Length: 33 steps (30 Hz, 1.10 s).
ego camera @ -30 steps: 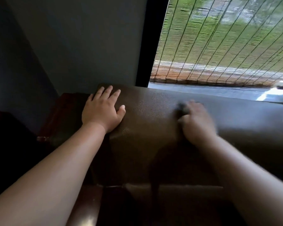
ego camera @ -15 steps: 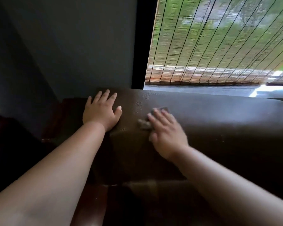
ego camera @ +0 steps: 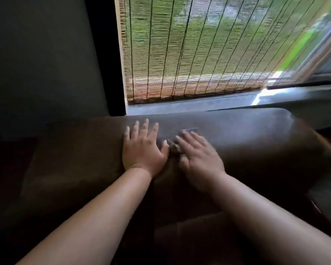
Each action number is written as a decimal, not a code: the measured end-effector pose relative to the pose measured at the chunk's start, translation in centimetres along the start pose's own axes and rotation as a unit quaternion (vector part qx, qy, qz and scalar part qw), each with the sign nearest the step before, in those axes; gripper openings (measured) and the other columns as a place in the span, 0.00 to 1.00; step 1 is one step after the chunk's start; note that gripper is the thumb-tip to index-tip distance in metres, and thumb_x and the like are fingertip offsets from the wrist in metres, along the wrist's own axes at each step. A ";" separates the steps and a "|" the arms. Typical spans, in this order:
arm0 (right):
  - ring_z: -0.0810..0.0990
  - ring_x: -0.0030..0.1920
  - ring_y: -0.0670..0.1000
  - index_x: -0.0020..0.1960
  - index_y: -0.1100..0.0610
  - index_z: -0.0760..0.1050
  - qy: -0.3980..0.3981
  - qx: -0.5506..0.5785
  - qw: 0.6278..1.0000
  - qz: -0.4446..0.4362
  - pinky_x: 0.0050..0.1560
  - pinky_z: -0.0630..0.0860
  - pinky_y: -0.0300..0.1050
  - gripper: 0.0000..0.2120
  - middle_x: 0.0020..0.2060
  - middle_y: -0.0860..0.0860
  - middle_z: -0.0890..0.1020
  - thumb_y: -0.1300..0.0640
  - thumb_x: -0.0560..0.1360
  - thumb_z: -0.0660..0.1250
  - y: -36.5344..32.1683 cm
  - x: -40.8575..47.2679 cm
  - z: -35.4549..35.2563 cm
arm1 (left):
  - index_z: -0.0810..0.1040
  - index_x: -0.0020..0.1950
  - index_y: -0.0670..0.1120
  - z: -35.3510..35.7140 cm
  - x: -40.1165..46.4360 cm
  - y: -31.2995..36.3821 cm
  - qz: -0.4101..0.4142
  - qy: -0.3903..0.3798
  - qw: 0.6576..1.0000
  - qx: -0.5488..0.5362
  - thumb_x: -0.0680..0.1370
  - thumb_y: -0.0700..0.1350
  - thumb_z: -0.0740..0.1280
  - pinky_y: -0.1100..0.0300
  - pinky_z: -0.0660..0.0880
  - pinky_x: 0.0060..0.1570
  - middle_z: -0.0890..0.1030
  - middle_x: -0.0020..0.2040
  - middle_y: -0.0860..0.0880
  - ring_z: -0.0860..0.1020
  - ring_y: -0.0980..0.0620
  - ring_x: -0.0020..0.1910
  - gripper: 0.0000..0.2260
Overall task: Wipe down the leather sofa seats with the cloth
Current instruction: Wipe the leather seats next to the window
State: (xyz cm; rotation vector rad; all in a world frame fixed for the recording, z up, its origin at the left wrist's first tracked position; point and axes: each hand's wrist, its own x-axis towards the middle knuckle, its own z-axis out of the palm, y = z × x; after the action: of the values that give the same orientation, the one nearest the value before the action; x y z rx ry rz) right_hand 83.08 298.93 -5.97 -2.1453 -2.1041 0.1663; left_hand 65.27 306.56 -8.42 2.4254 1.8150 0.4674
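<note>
Head camera is looking down over our two bare forearms, which are reaching forward onto the padded top of a dark brown leather sofa back point(ego camera: 256, 138). At far left, a dim grey-green wall point(ego camera: 42, 54) is filling the background. Moving right, our left hand point(ego camera: 142, 148) is lying flat on the leather, fingers straight and spread, palm pressing down and holding nothing. Just beside it, thumb almost touching thumb, our right hand point(ego camera: 197, 152) is also lying flat, its fingers straight and slightly blurred, pressing a small grey cloth point(ego camera: 192, 130) against the sofa top. Most of the cloth is hidden beneath that hand; we are seeing only a corner past the fingertips and a crumpled edge near the thumb. Behind the sofa, a pale window sill point(ego camera: 189, 107) is running across, and above it a woven bamboo blind point(ego camera: 199, 50) is hanging over the window, with daylight and greenery showing through. Farther right, the rounded end of the sofa back is catching the light.
</note>
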 end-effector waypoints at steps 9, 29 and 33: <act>0.60 0.79 0.58 0.79 0.56 0.62 -0.004 -0.010 0.991 0.136 0.80 0.56 0.53 0.24 0.80 0.56 0.64 0.52 0.84 0.55 5.5 10.6 -2.9 | 0.70 0.81 0.53 0.1 0.0 0.0 -0.004 0.030 1.000 -0.002 0.78 0.62 0.53 0.43 0.52 0.82 0.68 0.82 0.48 0.63 0.44 0.81 0.32; 0.64 0.80 0.52 0.78 0.49 0.70 0.070 -0.012 0.996 -0.046 0.82 0.54 0.50 0.24 0.79 0.50 0.69 0.47 0.83 0.57 9.7 -2.4 -1.0 | 0.69 0.81 0.54 -0.7 -0.1 0.5 -0.012 -0.005 1.000 0.021 0.78 0.61 0.51 0.42 0.54 0.81 0.68 0.82 0.48 0.63 0.43 0.81 0.32; 0.58 0.82 0.54 0.79 0.50 0.68 0.112 0.033 0.971 0.207 0.81 0.47 0.49 0.23 0.81 0.51 0.65 0.50 0.85 0.55 16.2 -2.7 -3.4 | 0.57 0.85 0.58 -1.9 0.3 1.9 -0.074 -0.104 0.990 0.056 0.80 0.64 0.49 0.38 0.47 0.82 0.56 0.86 0.49 0.52 0.42 0.85 0.33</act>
State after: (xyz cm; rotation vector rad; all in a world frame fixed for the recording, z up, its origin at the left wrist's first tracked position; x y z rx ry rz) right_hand 99.55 295.88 -5.42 -2.4059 -1.4937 0.0293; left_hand 66.61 306.08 -6.10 2.2824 1.9576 0.0991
